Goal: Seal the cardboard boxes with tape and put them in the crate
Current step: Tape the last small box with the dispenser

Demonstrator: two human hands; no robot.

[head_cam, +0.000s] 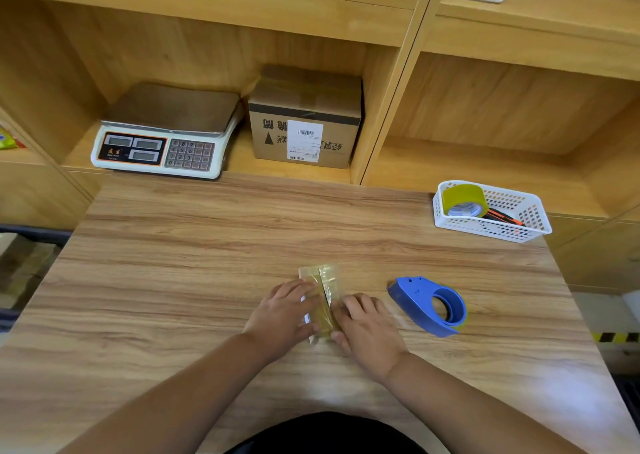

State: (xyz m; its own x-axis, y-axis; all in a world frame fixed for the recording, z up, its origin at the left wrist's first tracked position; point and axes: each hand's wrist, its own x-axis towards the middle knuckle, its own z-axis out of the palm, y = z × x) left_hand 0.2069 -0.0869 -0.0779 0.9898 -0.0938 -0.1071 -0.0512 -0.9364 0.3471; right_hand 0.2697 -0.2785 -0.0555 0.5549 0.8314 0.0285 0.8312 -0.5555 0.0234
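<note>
A small flat cardboard box [323,292] lies on the wooden table [173,263], with glossy tape along its top seam. My left hand [282,313] lies on its left side, fingers spread flat across the top. My right hand [367,329] covers its right near corner, fingers bent over the edge and pressing on the tape. A blue tape dispenser [431,304] rests on the table just right of my right hand, held by neither hand. Most of the box's near half is hidden under my hands.
A white plastic basket [530,227] at the table's back right holds a yellow-green tape roll [464,199] and an orange-black tool. On the shelf behind stand a weighing scale [162,135] and a larger labelled cardboard box [304,121]. A dark crate edge [20,232] shows at far left.
</note>
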